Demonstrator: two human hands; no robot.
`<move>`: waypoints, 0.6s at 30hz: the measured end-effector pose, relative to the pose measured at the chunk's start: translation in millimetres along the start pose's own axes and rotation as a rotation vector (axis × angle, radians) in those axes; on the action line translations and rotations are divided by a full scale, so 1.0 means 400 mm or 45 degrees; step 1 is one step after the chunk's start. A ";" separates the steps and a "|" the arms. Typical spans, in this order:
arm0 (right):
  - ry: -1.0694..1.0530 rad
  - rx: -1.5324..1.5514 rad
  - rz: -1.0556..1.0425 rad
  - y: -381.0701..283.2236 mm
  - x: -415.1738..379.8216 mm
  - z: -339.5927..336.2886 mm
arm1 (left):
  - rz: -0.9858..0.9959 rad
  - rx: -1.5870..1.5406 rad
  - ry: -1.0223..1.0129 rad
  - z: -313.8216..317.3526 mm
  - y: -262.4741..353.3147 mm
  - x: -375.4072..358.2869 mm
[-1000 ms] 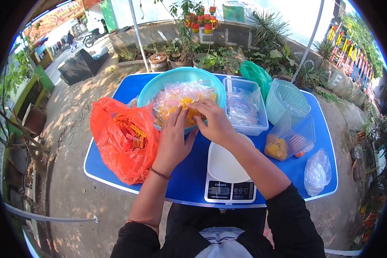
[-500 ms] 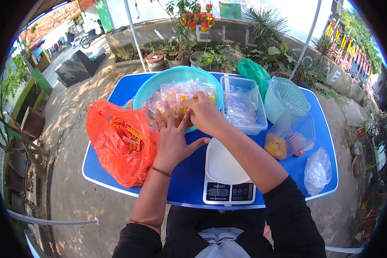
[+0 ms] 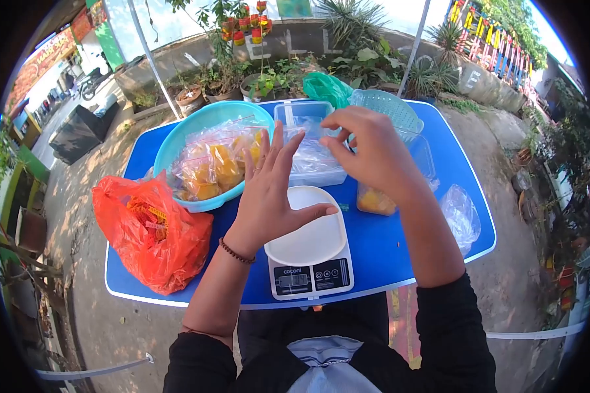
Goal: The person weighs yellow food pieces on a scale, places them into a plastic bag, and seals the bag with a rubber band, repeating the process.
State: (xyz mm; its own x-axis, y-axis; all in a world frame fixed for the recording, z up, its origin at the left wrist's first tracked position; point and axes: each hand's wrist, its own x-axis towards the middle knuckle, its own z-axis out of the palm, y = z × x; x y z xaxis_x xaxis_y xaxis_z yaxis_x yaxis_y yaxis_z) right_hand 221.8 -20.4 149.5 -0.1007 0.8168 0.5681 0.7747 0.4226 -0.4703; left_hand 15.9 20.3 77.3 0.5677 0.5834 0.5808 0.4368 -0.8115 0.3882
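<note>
both our hands have lifted off the packets in the teal basin (image 3: 177,141) since half a second ago, and the view has swung to the right. our left hand (image 3: 269,193) now hovers with fingers spread and palm released, grasping nothing, above the gap between the basin and the one white kitchen scale (image 3: 310,252); its thumb reaches over the scale's tray. our right hand (image 3: 370,150) is raised over the one clear plastic tub (image 3: 308,141) of empty bags, fingers curled loosely inward; we cannot tell whether it pinches anything. the filled clear packets (image 3: 213,167) of yellow pieces lie heaped in the basin at the far left of the blue desk (image 3: 406,245); they overlap too much for us to count them. one orange plastic bag (image 3: 154,236) sits at the desk's left edge, just beside the basin. behind our right hand we see one teal basket (image 3: 390,108), one green bag (image 3: 328,88), and one clear container (image 3: 377,200) holding yellow pieces. one crumpled clear bag (image 3: 460,216) lies near the right edge.
</note>
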 end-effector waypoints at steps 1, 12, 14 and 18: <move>0.017 -0.101 0.113 0.026 -0.015 -0.041 | 0.017 -0.054 -0.044 0.016 0.016 0.015; -0.369 -0.127 0.374 0.168 -0.129 -0.164 | 0.193 -0.181 -0.243 0.195 0.150 0.165; -0.584 -0.151 0.412 0.138 -0.142 -0.169 | 0.216 -0.220 -0.213 0.203 0.164 0.170; -0.842 -0.274 0.361 0.105 -0.172 -0.166 | 0.214 -0.498 -0.348 0.190 0.202 0.143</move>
State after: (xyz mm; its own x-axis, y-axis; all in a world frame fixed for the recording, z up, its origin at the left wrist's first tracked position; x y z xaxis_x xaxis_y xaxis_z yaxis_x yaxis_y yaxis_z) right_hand 302.5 -84.9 135.5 -0.1811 0.9771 -0.1116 0.9248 0.1306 -0.3574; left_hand 136.6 -9.3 87.4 0.7924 0.3885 0.4703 0.0590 -0.8162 0.5747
